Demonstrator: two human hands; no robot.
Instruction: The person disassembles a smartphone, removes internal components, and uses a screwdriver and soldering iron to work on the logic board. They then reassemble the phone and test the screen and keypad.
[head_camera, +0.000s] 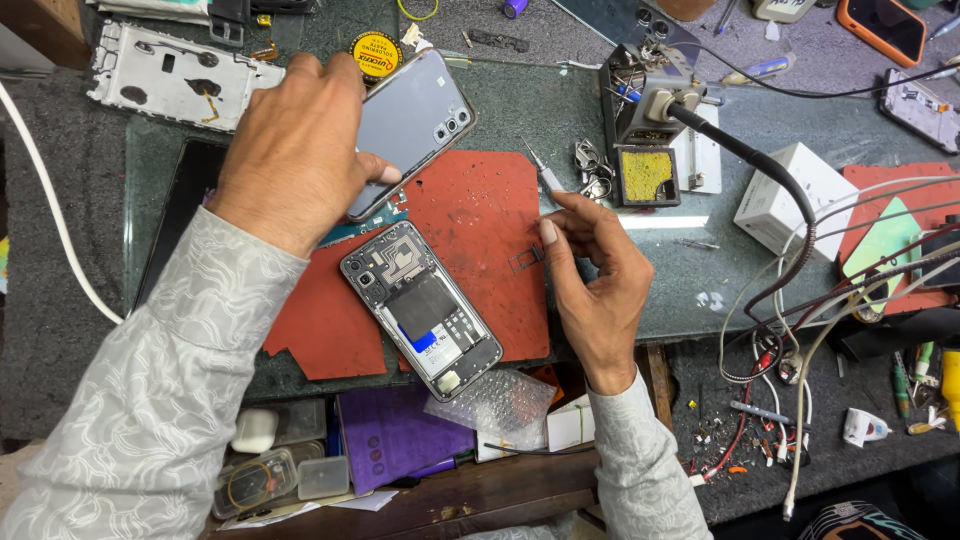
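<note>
Red rubber work mat (480, 215), worn and notched along its near edge, lies on the glass-topped bench (560, 100) and carries an opened smartphone body (421, 310) with its back off, dark shielding and a blue-and-white label showing inside. The left hand (295, 150) is closed over the grey glossy phone back cover (415, 125), gripping it at its left edge and holding it tilted above the far left corner of the mat; the cover's camera cut-outs face up. The right hand (595, 275) hovers over the right edge of the mat, fingers curled and pinched around a thin silver tool (545, 175) whose tip points to the far left. Just left of that hand, a small dark card tray (525, 260) rests on the mat, apart from the phone body.

Far right of the mat stands a grey soldering-iron stand with a yellow sponge (645, 170). A round yellow-and-black tin (375, 55) sits just beyond the cover. A white metal phone frame (170, 75) lies at the far left. A white box (790, 195) rests right of the stand, beside tangled cables (800, 300).
</note>
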